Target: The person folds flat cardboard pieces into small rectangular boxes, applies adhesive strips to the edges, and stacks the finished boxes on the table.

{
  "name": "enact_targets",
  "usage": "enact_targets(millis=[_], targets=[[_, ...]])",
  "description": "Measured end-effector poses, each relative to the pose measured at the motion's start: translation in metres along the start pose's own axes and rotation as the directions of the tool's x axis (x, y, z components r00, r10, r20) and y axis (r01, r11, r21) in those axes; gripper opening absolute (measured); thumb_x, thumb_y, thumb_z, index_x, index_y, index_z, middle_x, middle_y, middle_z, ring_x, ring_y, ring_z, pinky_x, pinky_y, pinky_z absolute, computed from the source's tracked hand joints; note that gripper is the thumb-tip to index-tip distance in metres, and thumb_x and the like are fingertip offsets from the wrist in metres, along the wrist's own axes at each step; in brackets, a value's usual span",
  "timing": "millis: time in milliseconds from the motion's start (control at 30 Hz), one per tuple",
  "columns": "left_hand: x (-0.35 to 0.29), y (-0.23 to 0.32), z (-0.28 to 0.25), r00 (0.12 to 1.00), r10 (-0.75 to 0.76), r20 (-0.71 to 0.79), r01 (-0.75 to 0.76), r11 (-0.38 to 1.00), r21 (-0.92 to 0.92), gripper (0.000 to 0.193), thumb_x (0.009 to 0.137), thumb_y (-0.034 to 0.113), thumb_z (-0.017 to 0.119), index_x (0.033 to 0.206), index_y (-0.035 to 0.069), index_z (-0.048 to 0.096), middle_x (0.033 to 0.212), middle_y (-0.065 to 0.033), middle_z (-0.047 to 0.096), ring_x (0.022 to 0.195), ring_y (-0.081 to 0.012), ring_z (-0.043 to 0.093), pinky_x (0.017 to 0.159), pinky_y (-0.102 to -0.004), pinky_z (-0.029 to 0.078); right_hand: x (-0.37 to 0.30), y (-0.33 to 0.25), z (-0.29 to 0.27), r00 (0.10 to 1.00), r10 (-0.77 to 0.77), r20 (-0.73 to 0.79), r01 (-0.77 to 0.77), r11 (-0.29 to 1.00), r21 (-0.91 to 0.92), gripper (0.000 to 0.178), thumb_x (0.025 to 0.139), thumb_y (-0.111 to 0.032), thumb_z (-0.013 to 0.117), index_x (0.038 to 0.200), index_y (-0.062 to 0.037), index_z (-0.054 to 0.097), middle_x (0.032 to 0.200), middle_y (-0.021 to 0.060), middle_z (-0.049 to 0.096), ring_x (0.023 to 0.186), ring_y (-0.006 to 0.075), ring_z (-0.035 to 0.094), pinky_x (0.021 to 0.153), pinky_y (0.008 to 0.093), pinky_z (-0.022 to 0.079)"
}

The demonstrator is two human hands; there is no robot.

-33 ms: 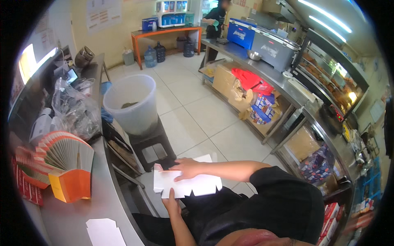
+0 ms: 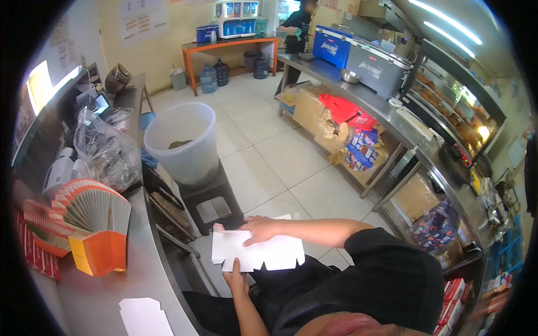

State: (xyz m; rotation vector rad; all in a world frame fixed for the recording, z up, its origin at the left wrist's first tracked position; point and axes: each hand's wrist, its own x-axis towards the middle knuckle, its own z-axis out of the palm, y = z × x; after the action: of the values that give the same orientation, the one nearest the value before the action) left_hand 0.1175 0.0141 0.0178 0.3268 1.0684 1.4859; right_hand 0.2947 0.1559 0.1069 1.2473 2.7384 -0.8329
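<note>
A white die-cut cardboard box blank [image 2: 280,255] with notched edges lies over my lap. My left hand [image 2: 236,280] grips its near edge, with the thumb on top and the fingers underneath. Across the upper left part of the blank rests my right hand [image 2: 260,229], its thumb and fingers spread apart on the card. A small folded flap [image 2: 218,227] stands at the blank's left end, close to my right fingertips. Another white cardboard piece [image 2: 144,318] lies on the metal counter [image 2: 92,299] to my left.
Fanned orange cartons [image 2: 101,252] and a clear plastic bag [image 2: 103,148] sit on the left counter. A translucent bin [image 2: 185,151] stands on a dark stool [image 2: 210,196]. Coolers [image 2: 375,64] and a food display case [image 2: 454,101] line the right counter. A person [image 2: 300,25] stands far back.
The whole view has shifted very slightly. Both hands keep their places on the blank.
</note>
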Motion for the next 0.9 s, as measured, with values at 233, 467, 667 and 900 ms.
enact_targets(millis=[233,467,667,900], targets=[[0.009,-0.007,-0.005,0.997,-0.01,0.074,0.01,1.0,0.002,0.053,0.098,0.006,0.064,0.145,-0.001,0.041,0.138,-0.0141,0.056,0.12,-0.028,0.061,0.094,-0.0418,0.056,-0.018,0.07,-0.007,0.969,0.215,0.125,-0.248,0.874,0.418,0.059,0.072,-0.039,0.087,0.119,-0.0062,0.072,0.084,0.0134,0.073,0.078,0.0265,0.071,0.074,0.0382,0.057],[0.007,-0.004,-0.01,0.986,-0.04,0.164,0.048,0.998,-0.044,0.055,0.097,0.003,0.064,0.146,-0.001,0.041,0.14,-0.0139,0.055,0.123,-0.0273,0.058,0.097,-0.0407,0.053,-0.014,0.078,-0.007,0.954,0.254,0.157,-0.298,0.839,0.455,0.033,0.075,-0.031,0.086,0.089,-0.0042,0.071,0.083,0.0063,0.072,0.077,0.0198,0.066,0.067,0.0361,0.051],[0.005,-0.005,-0.019,0.992,-0.1,0.077,0.103,0.994,-0.046,0.057,0.097,0.001,0.062,0.148,0.001,0.039,0.141,-0.0138,0.054,0.125,-0.0274,0.057,0.101,-0.04,0.052,-0.039,0.013,-0.013,0.974,0.001,-0.228,-0.003,1.0,-0.007,0.018,0.079,-0.021,0.077,0.083,-0.0055,0.068,0.081,0.0115,0.07,0.079,0.0287,0.069,0.071,0.0405,0.052],[0.009,-0.007,-0.026,0.99,-0.074,0.12,0.078,0.997,-0.026,0.054,0.099,0.004,0.06,0.148,-0.001,0.038,0.142,-0.0149,0.053,0.127,-0.0276,0.056,0.105,-0.0406,0.05,-0.06,-0.013,0.034,0.939,-0.169,-0.298,0.001,0.872,-0.49,0.015,0.085,-0.01,0.058,0.085,-0.0004,0.069,0.085,0.0121,0.067,0.082,0.0289,0.067,0.074,0.0404,0.05]])
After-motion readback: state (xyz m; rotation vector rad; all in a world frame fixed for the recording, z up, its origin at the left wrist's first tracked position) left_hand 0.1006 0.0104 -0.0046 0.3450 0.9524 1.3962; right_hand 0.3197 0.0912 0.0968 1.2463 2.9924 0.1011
